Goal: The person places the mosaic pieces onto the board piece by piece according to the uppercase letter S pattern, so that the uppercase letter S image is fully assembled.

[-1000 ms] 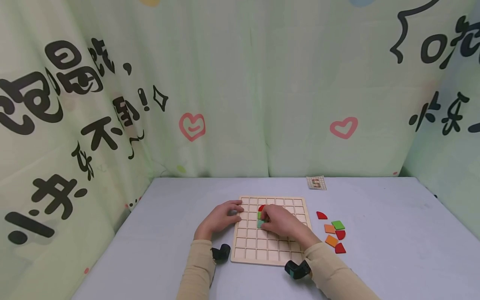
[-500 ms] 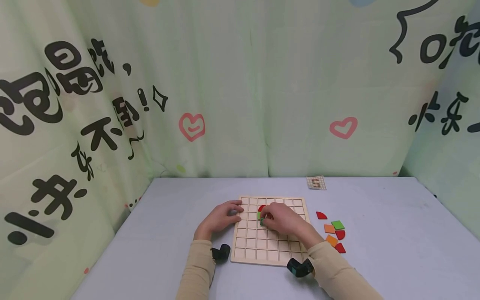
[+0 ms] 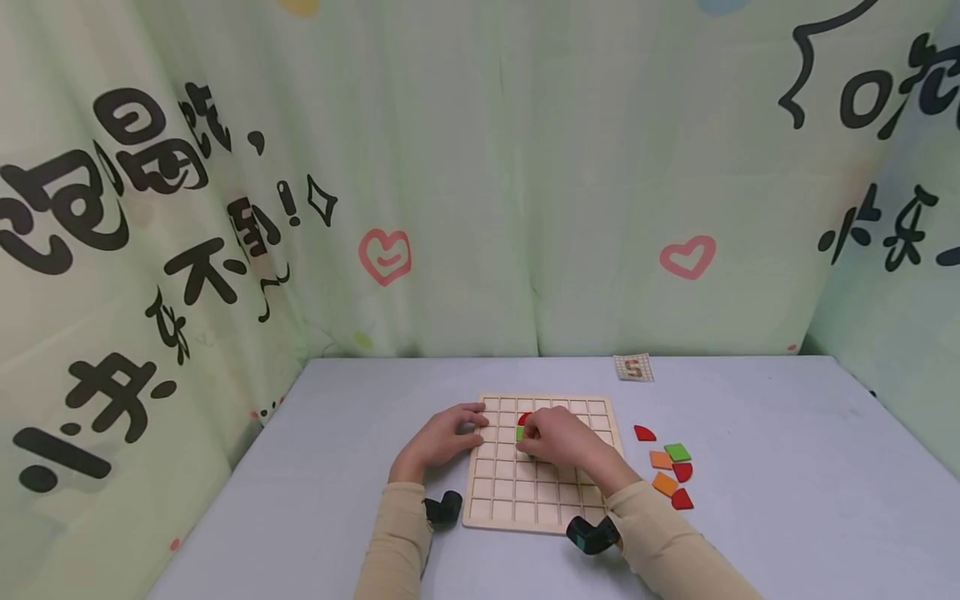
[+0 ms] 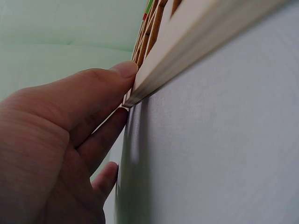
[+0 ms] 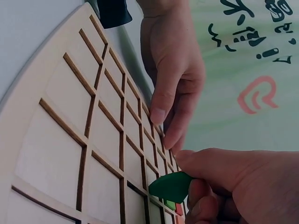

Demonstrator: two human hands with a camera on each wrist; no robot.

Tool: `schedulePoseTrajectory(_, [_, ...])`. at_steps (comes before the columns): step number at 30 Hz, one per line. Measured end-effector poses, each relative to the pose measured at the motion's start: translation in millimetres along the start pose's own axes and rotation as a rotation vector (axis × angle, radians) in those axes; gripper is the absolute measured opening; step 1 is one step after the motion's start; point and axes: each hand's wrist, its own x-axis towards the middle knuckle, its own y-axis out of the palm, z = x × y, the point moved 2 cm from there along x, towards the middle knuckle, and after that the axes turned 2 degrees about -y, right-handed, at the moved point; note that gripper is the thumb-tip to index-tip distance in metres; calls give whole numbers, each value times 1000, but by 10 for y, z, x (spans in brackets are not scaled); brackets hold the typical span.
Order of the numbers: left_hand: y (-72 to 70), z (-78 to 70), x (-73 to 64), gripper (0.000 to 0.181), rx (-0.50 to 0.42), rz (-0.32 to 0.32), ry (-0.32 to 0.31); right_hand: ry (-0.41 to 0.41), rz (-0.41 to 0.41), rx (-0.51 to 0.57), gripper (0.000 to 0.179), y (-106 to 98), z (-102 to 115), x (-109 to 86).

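A wooden grid board lies on the table below both hands. My left hand rests at its left edge, thumb and fingertips touching the rim in the left wrist view. Over the board's middle, my right hand pinches a dark green piece between thumb and fingers. That piece is tilted close over the grid in the right wrist view and hidden by the hand in the head view. A red piece and a light green square sit in neighbouring cells, just beyond the right fingertips.
To the board's right lie several loose pieces, among them a red quarter-round, a green square and an orange square. A small grid-patterned card lies at the table's back edge. A printed curtain surrounds the table.
A second ago the green piece showed flat in the cell below the light green square; then it was tilted up in my right fingers. It is now covered by that hand. The left hand stays.
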Motion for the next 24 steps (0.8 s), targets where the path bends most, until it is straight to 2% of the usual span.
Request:
schedulePoseTrajectory(4, [6,-11,-15,25,21,-5,21,5,-3,29,22,17,-19,22])
schedulePoseTrajectory(10, [15,-1,-15,25,21,-2,22,-6,2,76,11,37,-57,22])
schedulePoseTrajectory(18, [10,9,1,26,22,-8,15,-131,36,57,8,17,-151,0])
schedulePoseTrajectory(24, [9,-10,-4,26,5,-7,0,-160,40,34,9,21,-154,-7])
